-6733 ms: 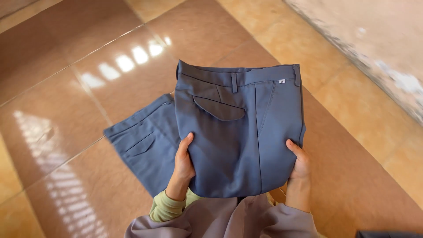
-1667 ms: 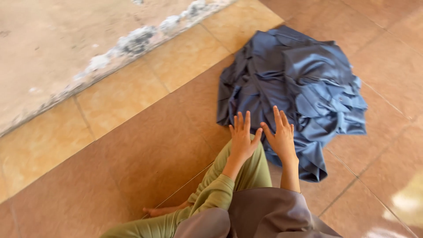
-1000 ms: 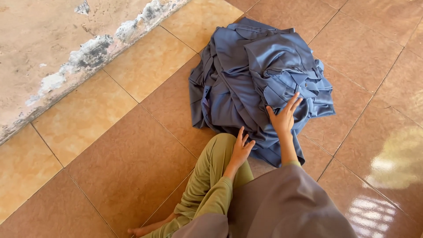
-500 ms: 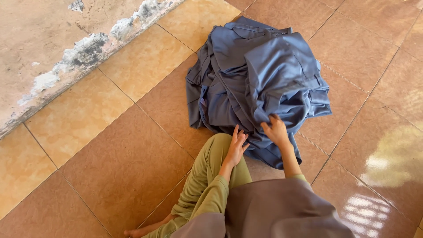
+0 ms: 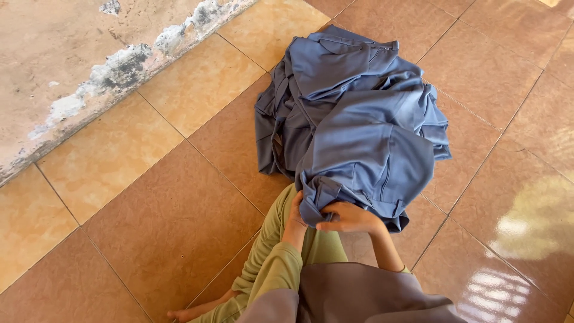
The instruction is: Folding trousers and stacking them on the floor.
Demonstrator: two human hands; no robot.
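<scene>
A heap of blue trousers [image 5: 353,113] lies on the tiled floor in front of me. The nearest pair [image 5: 371,167] is pulled toward me off the heap. My right hand [image 5: 350,218] grips its near edge, at the waistband. My left hand [image 5: 296,214] holds the same edge just to the left, partly hidden under the cloth. I sit on the floor, with a green sleeve and green trouser leg [image 5: 269,263] below my hands.
Brown and tan floor tiles [image 5: 173,221] surround the heap. A worn, stained wall base [image 5: 89,78] runs along the upper left. My bare foot [image 5: 191,311] shows at the bottom. Bright sun patches lie on the tiles at right.
Earlier I held a folded pair of trousers. Then my hands reached to the heap, and now both have closed on the edge of the nearest pair and drawn it toward me.
</scene>
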